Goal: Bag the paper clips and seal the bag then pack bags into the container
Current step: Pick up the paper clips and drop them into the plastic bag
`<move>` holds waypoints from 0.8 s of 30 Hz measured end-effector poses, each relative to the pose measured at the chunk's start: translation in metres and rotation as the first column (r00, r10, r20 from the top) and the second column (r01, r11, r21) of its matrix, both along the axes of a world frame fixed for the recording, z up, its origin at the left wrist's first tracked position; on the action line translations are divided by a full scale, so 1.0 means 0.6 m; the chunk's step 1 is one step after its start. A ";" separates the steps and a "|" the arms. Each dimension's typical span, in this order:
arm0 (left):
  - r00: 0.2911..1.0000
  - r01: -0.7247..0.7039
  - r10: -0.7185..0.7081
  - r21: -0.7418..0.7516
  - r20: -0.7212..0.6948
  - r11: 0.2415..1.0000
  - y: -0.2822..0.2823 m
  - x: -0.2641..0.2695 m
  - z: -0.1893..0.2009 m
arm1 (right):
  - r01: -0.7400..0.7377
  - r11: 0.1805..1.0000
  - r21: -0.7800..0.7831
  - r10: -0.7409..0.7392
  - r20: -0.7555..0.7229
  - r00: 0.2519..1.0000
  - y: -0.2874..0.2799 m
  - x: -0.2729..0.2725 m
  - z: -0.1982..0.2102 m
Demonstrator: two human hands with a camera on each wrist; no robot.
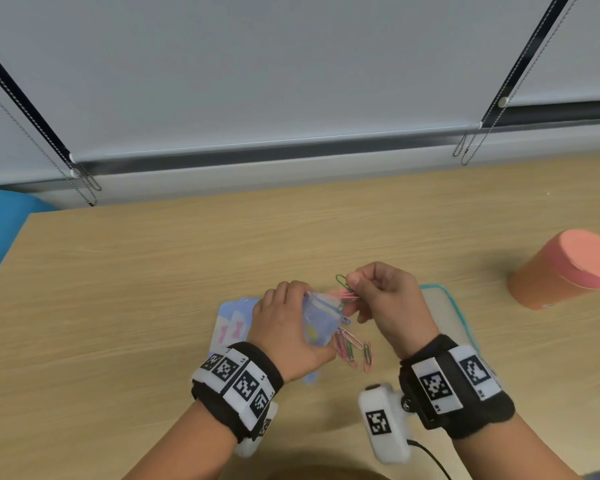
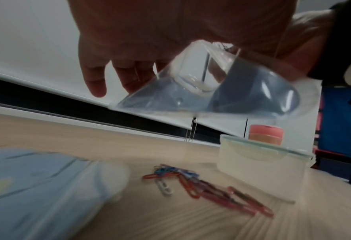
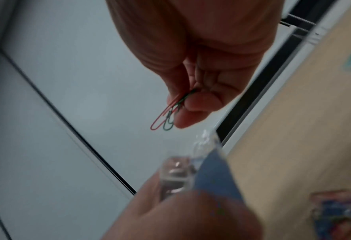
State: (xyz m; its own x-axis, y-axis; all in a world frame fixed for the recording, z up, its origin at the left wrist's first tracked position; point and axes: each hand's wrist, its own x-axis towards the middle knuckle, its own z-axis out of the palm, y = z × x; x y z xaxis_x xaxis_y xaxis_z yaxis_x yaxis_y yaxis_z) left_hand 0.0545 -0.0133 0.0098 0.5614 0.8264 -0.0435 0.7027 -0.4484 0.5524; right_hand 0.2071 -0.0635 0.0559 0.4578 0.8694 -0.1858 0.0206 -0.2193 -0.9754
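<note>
My left hand (image 1: pixel 284 317) holds a small clear-and-blue zip bag (image 1: pixel 321 318) above the table, its mouth turned toward the right hand. The same bag (image 2: pixel 211 91) fills the left wrist view. My right hand (image 1: pixel 378 296) pinches a few paper clips (image 1: pixel 345 287), green and pink, just beside the bag's mouth. In the right wrist view a red and a green clip (image 3: pixel 166 115) hang from the fingertips above the bag (image 3: pixel 207 172). A loose pile of coloured paper clips (image 1: pixel 354 348) lies on the table under the hands. The clear container (image 2: pixel 260 167) with a teal rim stands to the right.
A stack of flat blue printed bags (image 1: pixel 234 323) lies left of the hands. A peach-coloured cylinder (image 1: pixel 568 268) rests at the far right. A white camera unit with a cable (image 1: pixel 383 424) hangs by my right wrist. The wooden table (image 1: pixel 136 306) runs up to a windowsill.
</note>
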 end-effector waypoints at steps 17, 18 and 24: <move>0.944 -0.259 0.244 0.039 0.222 0.965 -0.002 0.003 0.006 | 0.040 0.995 -0.092 0.022 0.591 0.806 -0.013 0.005 -0.022; 0.947 -0.265 0.251 0.043 0.199 0.963 0.000 -0.004 0.003 | 0.001 0.954 -0.300 0.200 0.639 0.743 -0.021 0.009 -0.045; 0.964 -0.253 0.246 0.062 0.096 0.966 0.005 -0.017 -0.012 | 0.011 0.743 -0.669 0.553 0.623 0.552 -0.049 -0.011 -0.133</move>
State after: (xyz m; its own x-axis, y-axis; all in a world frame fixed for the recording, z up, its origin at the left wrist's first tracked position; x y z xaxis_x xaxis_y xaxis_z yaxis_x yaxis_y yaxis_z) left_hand 0.0441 -0.0104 0.0027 0.3359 0.9399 0.0617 0.7485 -0.3062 0.5882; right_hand 0.2005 -0.0926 -0.0238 0.4173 0.8294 -0.3715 0.8220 -0.5188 -0.2350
